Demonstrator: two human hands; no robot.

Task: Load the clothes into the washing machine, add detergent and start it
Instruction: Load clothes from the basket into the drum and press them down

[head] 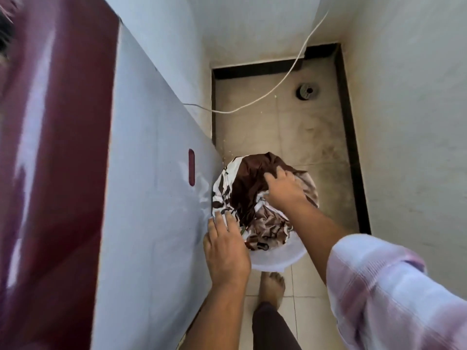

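Observation:
A white round bucket (275,261) stands on the floor beside the washing machine (151,198), a white box with a dark red lid on top. Brown and white patterned clothes (250,188) fill the bucket. My right hand (283,188) is down on the far side of the pile, fingers closing on the brown cloth. My left hand (225,248) rests on the near left rim with fingertips touching the white patterned cloth; whether it grips is hard to tell.
A white cable (278,87) hangs from the wall across to the machine. A floor drain (307,91) sits in the far tiled recess with a black border. White walls close in at the right. My bare foot (271,286) stands just behind the bucket.

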